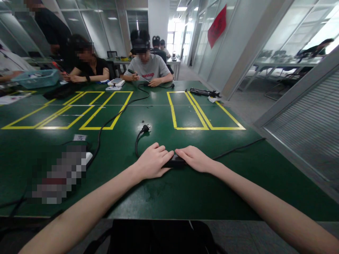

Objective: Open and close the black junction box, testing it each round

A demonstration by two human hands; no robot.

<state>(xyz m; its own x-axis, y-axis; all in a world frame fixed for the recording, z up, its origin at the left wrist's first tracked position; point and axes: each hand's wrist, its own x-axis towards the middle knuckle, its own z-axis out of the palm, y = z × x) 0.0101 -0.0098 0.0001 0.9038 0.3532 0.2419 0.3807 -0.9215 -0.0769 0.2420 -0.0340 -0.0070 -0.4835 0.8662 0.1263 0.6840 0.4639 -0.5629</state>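
The left hand (155,160) and right hand (195,158) both grasp the black box (174,162), on the near worktop (212,197). If the left hand catches the plug cable (136,144), the box could perhaps slip sideways.

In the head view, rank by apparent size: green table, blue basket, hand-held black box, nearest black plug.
1. Green table
2. Blue basket
3. Black box, partly covered by left hand and right hand
4. Black plug
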